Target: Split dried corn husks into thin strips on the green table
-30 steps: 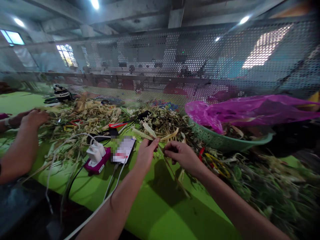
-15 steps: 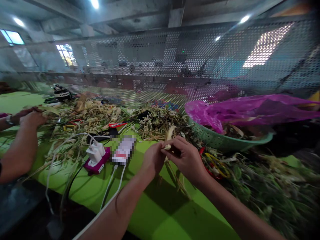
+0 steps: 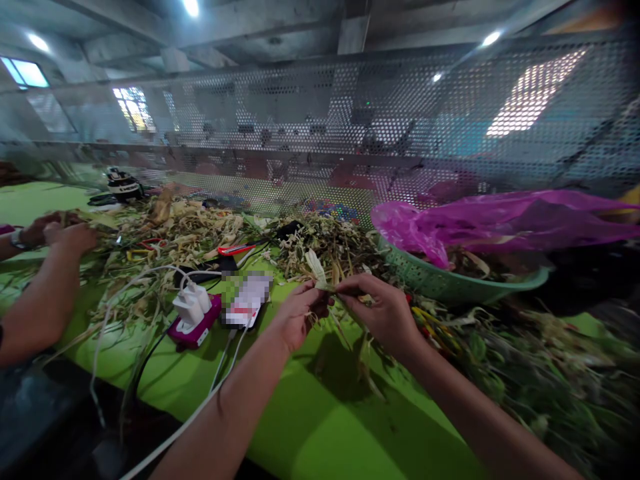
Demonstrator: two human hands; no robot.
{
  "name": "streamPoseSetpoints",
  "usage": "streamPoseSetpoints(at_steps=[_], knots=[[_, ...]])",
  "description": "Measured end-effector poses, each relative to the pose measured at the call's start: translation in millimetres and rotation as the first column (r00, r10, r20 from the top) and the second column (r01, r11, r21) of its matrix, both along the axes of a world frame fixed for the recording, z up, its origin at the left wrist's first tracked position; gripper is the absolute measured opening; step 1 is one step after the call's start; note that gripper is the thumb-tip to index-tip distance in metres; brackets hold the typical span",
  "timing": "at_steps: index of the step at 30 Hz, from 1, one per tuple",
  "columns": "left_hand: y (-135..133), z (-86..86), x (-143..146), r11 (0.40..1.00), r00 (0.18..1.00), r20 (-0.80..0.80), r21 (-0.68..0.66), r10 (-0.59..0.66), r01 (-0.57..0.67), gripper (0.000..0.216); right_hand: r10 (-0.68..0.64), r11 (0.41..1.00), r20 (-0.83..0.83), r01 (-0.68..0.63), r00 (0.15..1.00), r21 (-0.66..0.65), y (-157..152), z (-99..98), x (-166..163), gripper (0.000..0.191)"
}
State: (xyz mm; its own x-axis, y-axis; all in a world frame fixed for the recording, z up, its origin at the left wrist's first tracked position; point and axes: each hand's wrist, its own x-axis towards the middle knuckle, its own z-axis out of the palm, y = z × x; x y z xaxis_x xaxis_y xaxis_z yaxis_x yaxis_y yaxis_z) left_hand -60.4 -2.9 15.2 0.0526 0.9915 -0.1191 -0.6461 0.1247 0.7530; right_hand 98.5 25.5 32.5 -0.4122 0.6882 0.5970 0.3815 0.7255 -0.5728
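A pale dried leaf sticks up between my two hands, above the green table. My left hand is closed on the base of this leaf, thumb and fingers pressed together. From the other side my right hand pinches the same piece of plant with thumb and forefinger. Thin dry stalks hang down below the right hand. Just behind the hands lies a heap of dried plant stems and leaves. To the right, red and yellow handles lie partly hidden under greenery.
A green basket with a pink plastic bag stands at right, near leafy stems. Left are a phone, a purple power strip with white cables, and a red cutter. Another person's hands work far left.
My hands have moved slightly apart, and the pale leaf between them now tilts left. More stalks hang below my right hand. The other person's hands have shifted slightly.
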Motion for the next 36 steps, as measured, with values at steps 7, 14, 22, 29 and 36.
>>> streamPoseSetpoints(at_steps=[7, 14, 22, 29, 36], knots=[[3, -7.0, -4, 0.998, 0.998, 0.044, -0.044, -0.040, 0.042, 0.016, -0.013, 0.981, 0.142, -0.014, 0.990, 0.192, 1, -1.5, 5, 0.016], [5, -0.9, -5, 0.984, 0.988, -0.014, 0.099, 0.152, -0.150, 0.026, -0.001, 0.989, 0.031, -0.003, 1.000, 0.150, -5, 2.2, -2, 0.012], [5, -1.8, -8, 0.979, 0.981, -0.097, 0.136, 0.165, -0.152, 0.025, 0.046, 0.990, -0.215, -0.074, 0.975, -0.122, -5, 1.5, -10, 0.011], [1, 3.0, -9, 0.968, 0.884, -0.402, 0.171, 0.236, -0.181, 0.016, 0.022, 0.984, -0.192, -0.056, 0.981, -0.172, -4, 10.8, -6, 0.010], [4, 1.0, -8, 0.957, 0.846, -0.461, 0.230, 0.267, -0.177, 0.017, 0.003, 0.971, -0.176, -0.045, 0.984, -0.233, 2, 4.8, -7, 0.013]])
